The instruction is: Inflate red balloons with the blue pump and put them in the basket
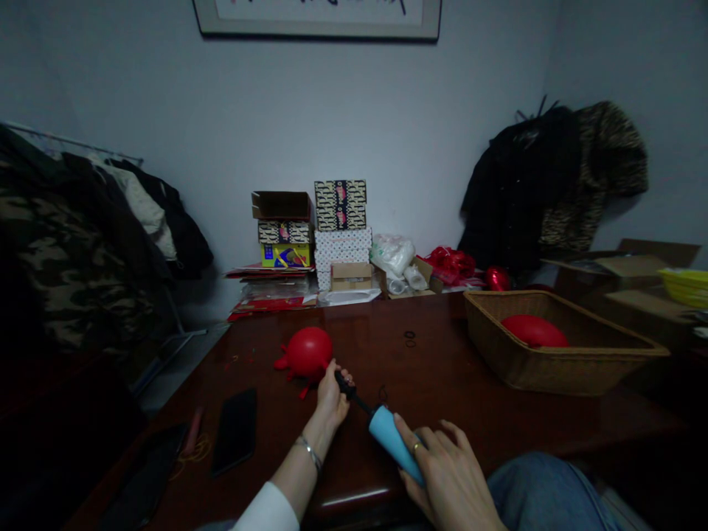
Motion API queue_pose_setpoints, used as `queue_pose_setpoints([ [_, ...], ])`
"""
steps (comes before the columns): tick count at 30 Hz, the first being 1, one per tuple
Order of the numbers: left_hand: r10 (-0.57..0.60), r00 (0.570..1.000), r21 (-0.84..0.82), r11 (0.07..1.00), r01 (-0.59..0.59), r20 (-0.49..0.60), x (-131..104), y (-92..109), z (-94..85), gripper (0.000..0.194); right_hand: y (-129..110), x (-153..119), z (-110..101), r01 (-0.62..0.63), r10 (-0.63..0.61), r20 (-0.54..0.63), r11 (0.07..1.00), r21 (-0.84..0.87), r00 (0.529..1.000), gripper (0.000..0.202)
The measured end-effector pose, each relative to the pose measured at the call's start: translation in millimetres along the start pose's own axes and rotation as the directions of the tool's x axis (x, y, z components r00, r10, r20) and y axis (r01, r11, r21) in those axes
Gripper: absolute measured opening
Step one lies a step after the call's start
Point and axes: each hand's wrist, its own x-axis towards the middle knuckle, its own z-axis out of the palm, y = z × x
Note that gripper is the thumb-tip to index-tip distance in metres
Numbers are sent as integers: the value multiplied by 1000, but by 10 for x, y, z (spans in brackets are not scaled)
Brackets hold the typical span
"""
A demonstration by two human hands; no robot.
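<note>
A small, partly inflated red balloon point(310, 349) rests over the wooden table, with several small red nubs at its lower left; I cannot tell if these belong to it. My left hand point(334, 395) is closed around the black end of a balloon pump point(390, 436), right where the balloon's neck meets it. The neck itself is hidden by the fingers. A thin black rod joins that end to the pump's light blue barrel. Around the barrel, near the table's front edge, my right hand point(449, 472) is wrapped, its fingers lying over the top.
A wicker basket point(575, 369) holding a red balloon point(534, 331) stands at the right. Two dark phone-like slabs point(235, 429) and a pinkish stick with yellow string lie at left. Small black loops point(409, 336) lie mid-table. Stacked boxes point(343, 251) line the back.
</note>
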Motion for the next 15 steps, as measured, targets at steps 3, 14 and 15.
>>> queue_pose_setpoints([
  [3,-5,1000,26,1000,5,0,-51,-81,19,20,-72,125,0,-34,35,59,999,-9,998,61],
  [14,-6,1000,37,999,7,-27,-57,-51,30,23,-267,400,110,-60,64,91,997,-43,994,61],
  [15,2,1000,39,999,-1,-26,-47,-35,30,24,-280,400,112,-61,64,87,997,-38,994,61],
])
